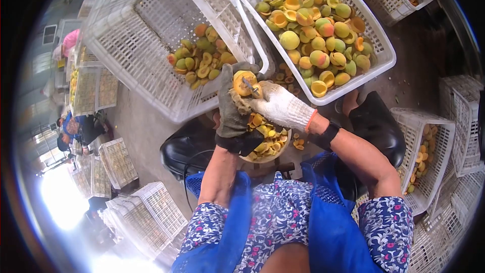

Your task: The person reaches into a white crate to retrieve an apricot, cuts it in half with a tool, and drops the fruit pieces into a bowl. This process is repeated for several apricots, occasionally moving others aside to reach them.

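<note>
My left hand (230,108), in a grey work glove, grips a cut yellow peach (239,90) with its orange flesh facing up. My right hand (284,106), in a white knitted glove with an orange cuff edge, closes around a small metal pitting tool (247,83). The tool's metal end rests against the cut flesh; its handle is mostly hidden by the fingers. Below both hands, between my knees, a round pail (268,160) holds yellow peach scraps (272,144).
Ahead right stands a white crate (386,65) heaped with peaches (323,35). A tilted white crate (121,30) at left holds fewer peaches (202,53). Another crate with fruit (424,159) leans at right. Stacked crates (121,162) and a bent-over person (76,126) are at far left.
</note>
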Motion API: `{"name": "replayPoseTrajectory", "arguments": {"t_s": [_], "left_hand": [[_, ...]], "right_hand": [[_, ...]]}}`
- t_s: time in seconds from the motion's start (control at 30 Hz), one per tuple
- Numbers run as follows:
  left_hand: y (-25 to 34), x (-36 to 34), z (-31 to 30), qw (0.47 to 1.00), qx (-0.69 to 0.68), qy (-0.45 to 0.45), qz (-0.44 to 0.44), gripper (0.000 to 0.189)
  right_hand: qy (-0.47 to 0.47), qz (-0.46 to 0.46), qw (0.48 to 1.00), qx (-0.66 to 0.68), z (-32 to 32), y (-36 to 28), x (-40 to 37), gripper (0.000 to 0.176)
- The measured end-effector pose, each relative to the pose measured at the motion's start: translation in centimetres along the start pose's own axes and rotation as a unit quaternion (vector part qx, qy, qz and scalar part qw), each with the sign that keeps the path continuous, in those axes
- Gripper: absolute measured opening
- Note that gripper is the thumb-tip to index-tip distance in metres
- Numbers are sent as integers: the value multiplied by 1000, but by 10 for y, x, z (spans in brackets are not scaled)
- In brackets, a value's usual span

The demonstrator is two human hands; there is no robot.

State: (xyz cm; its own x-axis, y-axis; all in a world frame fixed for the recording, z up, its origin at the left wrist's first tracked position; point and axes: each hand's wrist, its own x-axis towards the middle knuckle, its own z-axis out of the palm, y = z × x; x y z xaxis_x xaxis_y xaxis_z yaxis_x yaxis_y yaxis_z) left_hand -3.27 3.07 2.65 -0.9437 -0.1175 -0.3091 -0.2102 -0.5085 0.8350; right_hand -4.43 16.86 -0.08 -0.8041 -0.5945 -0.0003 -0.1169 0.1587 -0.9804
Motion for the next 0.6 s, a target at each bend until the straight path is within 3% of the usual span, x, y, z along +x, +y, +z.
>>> {"name": "replayPoseTrajectory", "arguments": {"t_s": [0.13,0.2,0.23,0.3,0.33,0.4,0.43,0.47,0.53,0.57,0.6], "left_hand": [[-3,-1,5,999,-24,18,-15,40],[-9,3,-4,997,24,-39,58,40],[-6,1,-2,997,24,-37,56,40],[2,-4,4,995,94,-42,15,39],[3,-1,0,995,92,-38,20,39],[6,0,-13,929,322,-151,105,39],[8,-10,-8,984,154,-80,-31,39],[7,-13,-12,986,151,-72,-23,39],[7,-20,-23,991,77,-102,-27,39],[27,-33,-9,952,253,-157,70,39],[30,-39,-8,963,210,-149,75,38]], "right_hand": [[13,-9,1000,-19,1,-5,-3,31],[-37,94,995,-9,-9,-23,-3,33],[-38,95,995,-7,-6,-17,-4,33],[-58,-27,990,-127,-4,-1,-7,36],[-62,-32,989,-129,-8,-5,-5,36],[-175,168,969,46,-19,-29,-3,34],[-224,240,943,55,-23,-40,0,30],[-261,276,920,98,-25,-47,0,26],[-300,316,885,167,-15,-34,-1,22],[-250,286,890,252,1,-32,-11,20],[-196,252,886,335,13,-31,-18,17]]}}
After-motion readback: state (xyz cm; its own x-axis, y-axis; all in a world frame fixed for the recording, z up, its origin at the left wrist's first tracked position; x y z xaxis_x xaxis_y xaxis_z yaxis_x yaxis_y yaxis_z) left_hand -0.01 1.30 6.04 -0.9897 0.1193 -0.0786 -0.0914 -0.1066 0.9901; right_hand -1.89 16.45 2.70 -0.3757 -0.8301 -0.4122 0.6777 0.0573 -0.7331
